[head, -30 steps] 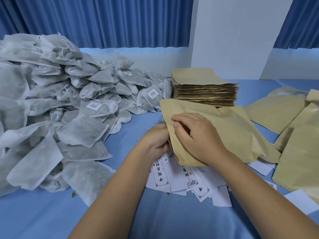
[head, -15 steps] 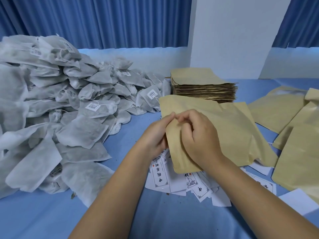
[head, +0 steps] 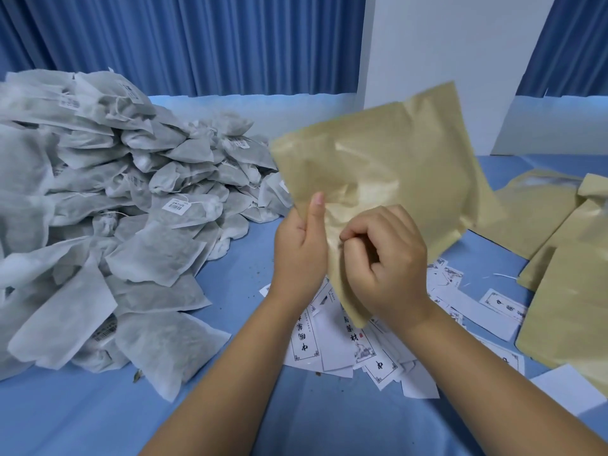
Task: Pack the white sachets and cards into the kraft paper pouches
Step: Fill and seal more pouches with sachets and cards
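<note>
We hold one kraft pouch (head: 388, 166) in the air above the cards (head: 332, 343) — left hand (head: 301, 255) pinching its edge under the thumb, right hand (head: 388, 261) curled, nipping the mouth. If we pull the layers apart unevenly, the thin paper may tear or slip free.

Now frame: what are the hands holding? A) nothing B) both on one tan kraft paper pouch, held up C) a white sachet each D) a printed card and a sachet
B: the left hand pinches the tan kraft paper pouch at its edge, the right hand grips it just beside, and the pouch is held up over the printed white cards.
</note>
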Tool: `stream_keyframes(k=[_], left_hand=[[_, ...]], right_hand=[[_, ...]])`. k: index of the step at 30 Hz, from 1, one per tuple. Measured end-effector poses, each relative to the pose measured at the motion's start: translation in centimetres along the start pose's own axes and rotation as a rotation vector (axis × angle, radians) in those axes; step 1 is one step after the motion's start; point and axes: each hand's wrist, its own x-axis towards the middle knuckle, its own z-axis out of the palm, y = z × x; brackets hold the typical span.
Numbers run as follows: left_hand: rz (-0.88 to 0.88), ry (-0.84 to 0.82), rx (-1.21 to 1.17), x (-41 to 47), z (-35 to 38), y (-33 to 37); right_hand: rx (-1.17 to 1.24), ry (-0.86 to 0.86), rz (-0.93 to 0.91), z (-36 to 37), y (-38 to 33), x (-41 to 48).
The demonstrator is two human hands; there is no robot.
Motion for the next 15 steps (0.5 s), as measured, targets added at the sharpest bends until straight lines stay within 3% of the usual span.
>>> stream_keyframes(k=[3, 6, 11, 15], left_hand=[[-0.163, 0.175, -0.141, 0.5, -0.1, -0.9], [-0.331, 0.392, -0.167, 1.1, -0.4, -2.0], [-0.511, 0.580, -0.262, 1.7, -0.9, -3.3], [-0.487, 0.627, -0.277, 1.8, -0.6, -3.6]], right_hand=[[-0.035, -0.061, 0.080, 0.1, 0.3, -0.2], [-0.046, -0.215, 0.282, 0.2, 0.7, -0.5], [0.081, -0.369, 0.943, 0.6, 1.1, -0.5], [0.495, -0.680, 1.458, 0.2, 1.7, 0.4]])
